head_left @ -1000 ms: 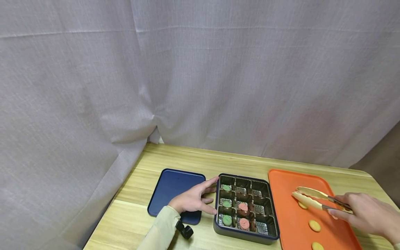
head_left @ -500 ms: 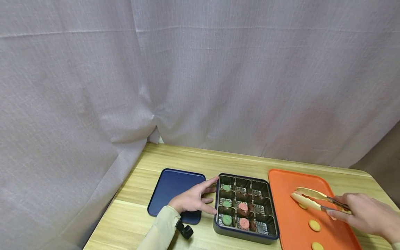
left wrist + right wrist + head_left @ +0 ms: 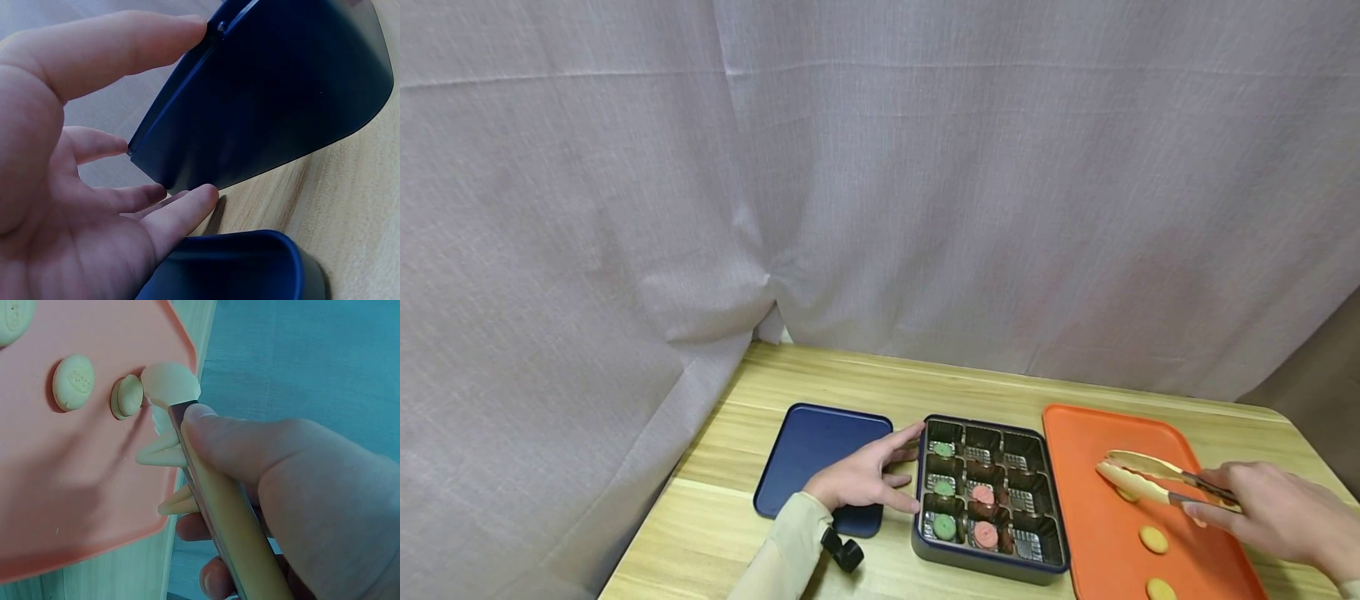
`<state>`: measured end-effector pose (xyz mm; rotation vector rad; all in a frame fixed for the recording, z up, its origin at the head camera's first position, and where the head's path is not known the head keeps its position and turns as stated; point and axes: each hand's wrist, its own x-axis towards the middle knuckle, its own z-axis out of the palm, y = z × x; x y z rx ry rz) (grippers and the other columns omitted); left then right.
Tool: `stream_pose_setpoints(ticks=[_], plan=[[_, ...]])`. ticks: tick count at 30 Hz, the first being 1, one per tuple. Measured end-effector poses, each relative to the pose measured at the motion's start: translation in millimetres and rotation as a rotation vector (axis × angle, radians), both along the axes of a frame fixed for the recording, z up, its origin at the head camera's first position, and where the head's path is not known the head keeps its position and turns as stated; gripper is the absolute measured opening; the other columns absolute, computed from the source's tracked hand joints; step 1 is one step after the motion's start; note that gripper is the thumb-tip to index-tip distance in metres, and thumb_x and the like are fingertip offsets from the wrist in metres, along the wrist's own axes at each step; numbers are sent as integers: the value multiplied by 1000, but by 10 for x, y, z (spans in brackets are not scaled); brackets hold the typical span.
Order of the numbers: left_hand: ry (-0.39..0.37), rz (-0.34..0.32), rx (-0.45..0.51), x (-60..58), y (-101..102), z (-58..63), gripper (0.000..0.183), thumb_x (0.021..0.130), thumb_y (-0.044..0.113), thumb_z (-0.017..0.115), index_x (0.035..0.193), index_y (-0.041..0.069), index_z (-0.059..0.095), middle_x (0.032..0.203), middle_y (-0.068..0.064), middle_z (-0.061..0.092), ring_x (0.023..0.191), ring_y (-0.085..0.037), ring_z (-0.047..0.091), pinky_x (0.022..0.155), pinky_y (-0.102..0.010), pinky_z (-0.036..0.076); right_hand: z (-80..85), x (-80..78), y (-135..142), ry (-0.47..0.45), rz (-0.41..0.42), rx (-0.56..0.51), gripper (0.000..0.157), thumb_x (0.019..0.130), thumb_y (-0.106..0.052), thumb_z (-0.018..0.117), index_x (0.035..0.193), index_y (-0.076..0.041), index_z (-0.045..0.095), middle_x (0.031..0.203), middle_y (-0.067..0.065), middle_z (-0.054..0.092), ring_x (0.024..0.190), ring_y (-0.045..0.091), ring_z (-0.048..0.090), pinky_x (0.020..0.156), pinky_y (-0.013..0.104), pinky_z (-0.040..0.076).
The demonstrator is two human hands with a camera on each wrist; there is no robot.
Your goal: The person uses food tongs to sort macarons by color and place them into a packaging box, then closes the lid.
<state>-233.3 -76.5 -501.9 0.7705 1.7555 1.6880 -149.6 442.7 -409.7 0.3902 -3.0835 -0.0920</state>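
Observation:
My right hand [image 3: 1273, 510] grips a pair of tongs [image 3: 1138, 485] over the orange tray [image 3: 1082, 525]. Their cream arms stand apart, close above a yellow cookie [image 3: 1126, 495] that they partly cover. In the right wrist view, thumb and fingers wrap the tongs' handle [image 3: 228, 509], and a small cookie [image 3: 130, 395] lies beside the cream end. My left hand [image 3: 868, 479], fingers spread, touches the left side of the dark blue box [image 3: 985, 564]. The left wrist view has those fingertips against the box wall [image 3: 262, 106].
Green cookies [image 3: 945, 527] fill the box's left column; pink cookies [image 3: 985, 534] sit in two middle compartments. More yellow cookies [image 3: 1153, 539] lie on the tray. A dark blue lid [image 3: 820, 454] rests left of the box. A grey curtain [image 3: 880, 208] hangs behind the table.
The tongs have shifted slightly left over the tray with my right hand. My left hand stays at the box.

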Motion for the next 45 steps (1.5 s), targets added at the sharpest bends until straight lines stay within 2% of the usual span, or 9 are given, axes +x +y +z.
stream_pose_setpoints(ticks=[8,14,17,24,30,34,38,42,45], plan=[[1,0,4,0,0,-1,112,86,-3,83,171,24,15,176,2,16,158,-31,25,123,-41,41,14,35,-28,11,37,-7,44,88,-45,83,109,-6,80,82,-14,58,70,1,42,56,27,39],[-4,7,4,7,2,6,111,86,-4,82,170,24,16,176,3,16,158,-30,26,123,-42,41,51,39,-69,42,51,-1,42,86,-44,85,108,-8,80,80,-16,55,69,0,41,56,26,38],[-7,11,5,8,2,8,111,86,-5,82,170,24,16,176,3,16,158,-29,27,123,-42,40,79,30,-87,58,69,3,43,86,-43,86,108,-7,80,82,-16,58,70,0,43,56,26,41],[-1,13,6,7,3,16,111,86,-6,81,170,22,16,176,1,17,157,-30,27,123,-41,41,123,24,-168,171,153,-27,39,80,-43,90,105,-14,82,82,-24,58,70,-6,42,55,24,41],[3,14,4,19,12,25,112,85,-8,82,170,18,15,175,-7,20,156,-31,30,123,-42,41,213,40,-306,155,140,-42,40,83,-47,87,107,-15,82,92,-19,68,73,-8,47,56,26,47],[-1,17,2,20,11,27,112,85,-8,82,170,19,15,175,-7,20,156,-31,30,123,-42,41,289,34,-420,131,125,-47,44,87,-50,83,113,-14,82,99,-13,72,76,-5,54,58,28,49],[-2,21,1,23,7,28,111,85,-7,82,170,19,16,175,-6,20,156,-31,29,123,-43,41,371,15,-554,115,122,-57,49,89,-53,80,119,-14,81,108,-7,76,83,5,65,63,34,55],[-2,22,1,24,10,24,111,85,-7,82,170,19,16,175,-6,19,156,-31,29,122,-42,41,434,-17,-696,146,167,-54,48,89,-52,81,119,-15,81,111,-5,77,91,17,73,71,41,61],[1,20,2,22,14,20,111,85,-8,82,170,18,15,175,-6,18,156,-31,29,122,-42,42,478,-58,-809,136,202,-47,49,90,-51,81,121,-14,80,112,-3,77,92,19,75,73,44,63]])
